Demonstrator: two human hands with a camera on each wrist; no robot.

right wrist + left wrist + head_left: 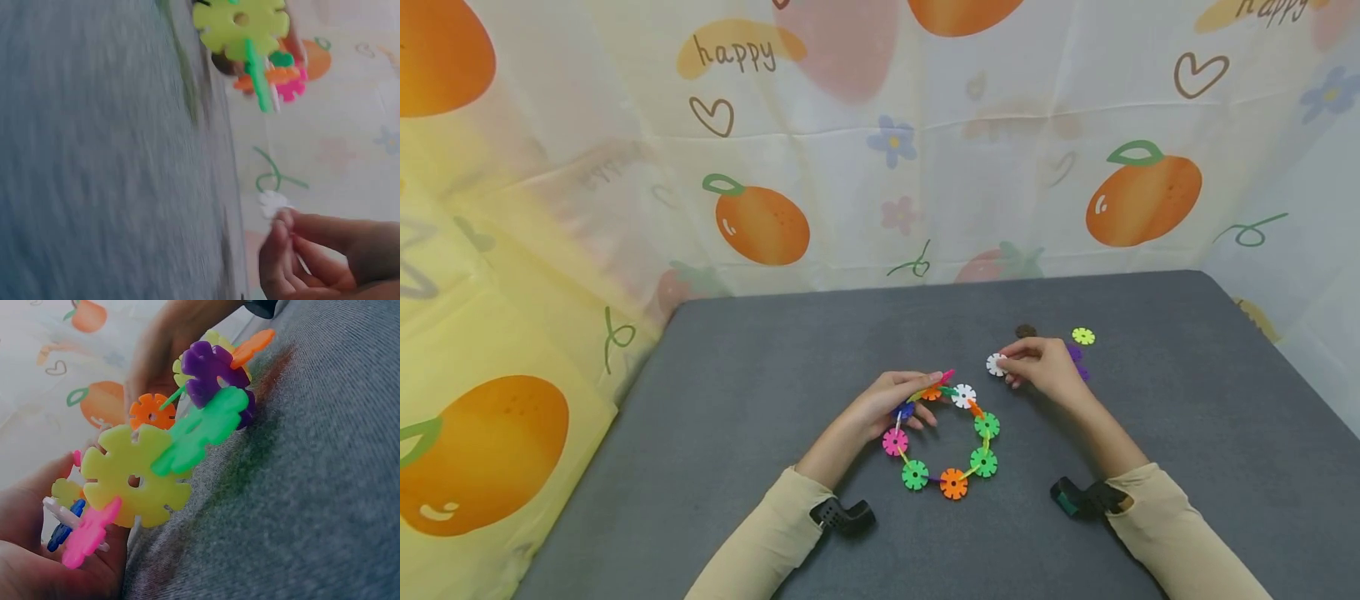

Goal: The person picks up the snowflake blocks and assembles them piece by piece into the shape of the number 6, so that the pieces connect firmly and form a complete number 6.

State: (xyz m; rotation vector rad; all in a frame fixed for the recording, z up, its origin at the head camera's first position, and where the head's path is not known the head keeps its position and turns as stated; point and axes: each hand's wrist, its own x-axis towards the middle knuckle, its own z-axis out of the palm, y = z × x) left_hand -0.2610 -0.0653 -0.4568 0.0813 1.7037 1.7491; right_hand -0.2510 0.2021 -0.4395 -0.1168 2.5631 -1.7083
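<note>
My left hand [880,404] grips the upper left of a ring of linked notched plastic discs [953,492], in green, orange, pink, white and other colours. A pink disc [948,376] sticks up by the left thumb. In the left wrist view, a large yellow disc [112,459] shows edge-joined to a green one [209,428], with the fingers behind. Between thumb and fingertips, my right hand [1047,367] pinches a single white disc [994,365], apart from the ring at its upper right. That white disc [271,203] also shows at the fingertips in the right wrist view.
Beyond the right hand lie a loose yellow disc [1083,336], a brown disc [1026,331] and purple discs [1077,353], partly hidden by that hand. A dark grey cloth covers the table [760,358]. A printed curtain [850,208] hangs behind it.
</note>
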